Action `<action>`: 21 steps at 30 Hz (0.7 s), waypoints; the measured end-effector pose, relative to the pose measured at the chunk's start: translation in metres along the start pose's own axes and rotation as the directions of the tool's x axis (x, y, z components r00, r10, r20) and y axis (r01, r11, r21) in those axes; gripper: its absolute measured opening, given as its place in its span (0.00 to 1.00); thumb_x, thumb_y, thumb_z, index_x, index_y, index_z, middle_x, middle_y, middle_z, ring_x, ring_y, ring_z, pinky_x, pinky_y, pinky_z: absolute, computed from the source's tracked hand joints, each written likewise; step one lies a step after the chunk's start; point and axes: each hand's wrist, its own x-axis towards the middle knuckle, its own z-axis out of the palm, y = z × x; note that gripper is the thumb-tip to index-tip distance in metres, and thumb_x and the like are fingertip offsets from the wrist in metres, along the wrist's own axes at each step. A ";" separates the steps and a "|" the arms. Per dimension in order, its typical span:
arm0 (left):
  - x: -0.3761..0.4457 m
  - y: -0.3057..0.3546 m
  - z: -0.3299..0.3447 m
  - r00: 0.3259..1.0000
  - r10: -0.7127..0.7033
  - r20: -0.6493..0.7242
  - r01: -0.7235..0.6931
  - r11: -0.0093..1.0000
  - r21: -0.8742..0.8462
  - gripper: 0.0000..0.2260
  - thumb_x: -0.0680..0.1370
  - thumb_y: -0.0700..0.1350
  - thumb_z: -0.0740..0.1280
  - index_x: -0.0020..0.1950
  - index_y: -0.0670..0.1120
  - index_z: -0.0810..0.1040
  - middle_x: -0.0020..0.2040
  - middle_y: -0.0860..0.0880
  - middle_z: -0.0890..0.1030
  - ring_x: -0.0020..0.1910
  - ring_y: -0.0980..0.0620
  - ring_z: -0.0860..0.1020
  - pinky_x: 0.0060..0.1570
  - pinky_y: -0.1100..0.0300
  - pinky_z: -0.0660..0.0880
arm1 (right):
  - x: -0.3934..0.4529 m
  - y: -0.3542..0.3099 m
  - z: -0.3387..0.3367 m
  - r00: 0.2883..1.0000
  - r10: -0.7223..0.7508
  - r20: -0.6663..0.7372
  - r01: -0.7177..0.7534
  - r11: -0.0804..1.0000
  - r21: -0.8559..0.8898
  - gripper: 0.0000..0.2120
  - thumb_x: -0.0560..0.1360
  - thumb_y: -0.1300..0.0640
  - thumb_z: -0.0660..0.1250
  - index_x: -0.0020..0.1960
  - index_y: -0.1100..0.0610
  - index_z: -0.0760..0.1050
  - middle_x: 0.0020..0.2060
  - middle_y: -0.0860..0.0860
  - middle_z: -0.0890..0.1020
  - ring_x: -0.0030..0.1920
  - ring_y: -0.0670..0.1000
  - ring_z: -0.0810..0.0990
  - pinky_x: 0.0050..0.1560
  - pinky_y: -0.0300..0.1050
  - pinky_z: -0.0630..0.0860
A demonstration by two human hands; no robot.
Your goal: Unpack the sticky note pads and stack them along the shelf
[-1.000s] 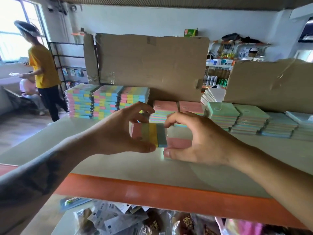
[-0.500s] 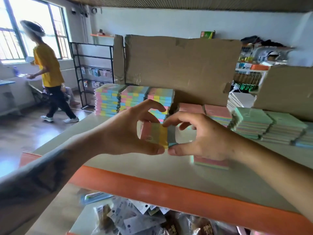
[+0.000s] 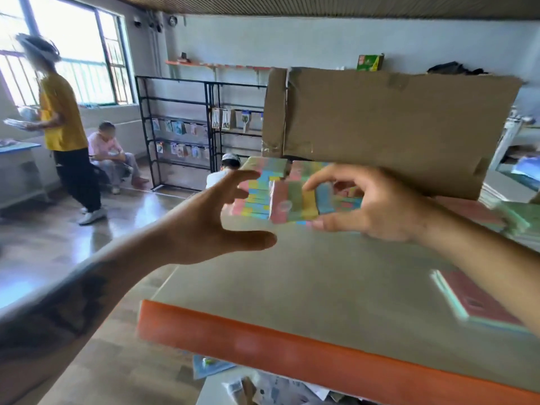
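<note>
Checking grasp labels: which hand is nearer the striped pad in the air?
Right. The right hand grips the striped pad; the left hand is open just beside it.

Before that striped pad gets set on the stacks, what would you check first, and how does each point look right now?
1. Right hand holds the striped pad firmly: ok, thumb below, fingers on top.
2. Left hand out of the way: ok, open, not touching the pad.
3. Multicolour stacks stand straight: cannot tell, blurred and partly hidden.
4. Wrapper off the pad: cannot tell.
5. Loose pink pad safely on the shelf: ok, lying flat, back from the orange edge.
</note>
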 end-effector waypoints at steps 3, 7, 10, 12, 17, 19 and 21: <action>-0.010 -0.035 -0.008 0.983 -0.125 0.135 0.104 0.983 0.150 0.45 0.56 0.84 0.63 0.71 0.76 0.57 0.73 0.62 0.70 0.73 0.57 0.69 0.71 0.52 0.68 | 0.040 0.001 -0.003 0.998 0.042 -0.047 -0.040 0.998 0.047 0.20 0.65 0.50 0.83 0.54 0.40 0.81 0.42 0.33 0.80 0.41 0.36 0.76 0.49 0.35 0.70; -0.015 -0.056 0.000 0.950 -0.182 0.255 0.080 0.928 0.365 0.48 0.57 0.87 0.52 0.76 0.74 0.49 0.80 0.65 0.57 0.79 0.54 0.57 0.78 0.50 0.57 | 0.090 0.008 -0.002 0.992 0.084 -0.094 -0.083 0.996 0.015 0.21 0.67 0.51 0.83 0.56 0.38 0.81 0.58 0.51 0.82 0.51 0.53 0.81 0.61 0.49 0.76; -0.016 -0.060 0.007 0.945 -0.151 0.289 0.032 0.925 0.379 0.48 0.59 0.86 0.46 0.77 0.72 0.48 0.81 0.64 0.50 0.81 0.57 0.48 0.79 0.55 0.47 | 0.117 0.014 0.007 0.992 0.110 -0.057 -0.107 0.993 0.042 0.21 0.69 0.57 0.81 0.56 0.40 0.80 0.56 0.54 0.83 0.56 0.56 0.82 0.61 0.46 0.77; -0.017 -0.058 0.008 0.938 -0.152 0.311 0.016 0.916 0.401 0.46 0.62 0.84 0.45 0.78 0.71 0.47 0.82 0.61 0.46 0.81 0.58 0.44 0.78 0.57 0.43 | 0.128 0.020 0.013 0.991 0.134 -0.032 -0.133 0.990 0.040 0.22 0.70 0.59 0.81 0.57 0.40 0.80 0.55 0.52 0.84 0.58 0.55 0.82 0.61 0.44 0.78; -0.018 -0.054 0.006 0.923 -0.148 0.354 -0.021 0.901 0.432 0.44 0.64 0.82 0.44 0.79 0.70 0.43 0.83 0.59 0.39 0.80 0.57 0.36 0.78 0.55 0.36 | 0.140 0.027 0.018 0.976 0.209 0.051 -0.209 0.978 -0.019 0.18 0.70 0.52 0.81 0.58 0.40 0.82 0.56 0.50 0.81 0.54 0.49 0.81 0.59 0.45 0.77; -0.018 -0.055 0.006 0.923 -0.142 0.357 -0.030 0.900 0.436 0.44 0.65 0.81 0.44 0.79 0.69 0.42 0.83 0.59 0.39 0.80 0.57 0.36 0.78 0.55 0.36 | 0.141 0.027 0.018 0.970 0.225 0.087 -0.219 0.973 -0.072 0.14 0.70 0.49 0.80 0.54 0.38 0.83 0.55 0.47 0.79 0.52 0.44 0.78 0.56 0.42 0.72; -0.018 -0.055 0.007 0.925 -0.140 0.354 -0.027 0.902 0.430 0.43 0.66 0.81 0.45 0.79 0.69 0.43 0.83 0.60 0.40 0.80 0.58 0.36 0.77 0.56 0.36 | 0.141 0.026 0.017 0.968 0.231 0.098 -0.224 0.972 -0.076 0.13 0.71 0.49 0.79 0.54 0.39 0.83 0.57 0.48 0.80 0.56 0.45 0.78 0.55 0.40 0.72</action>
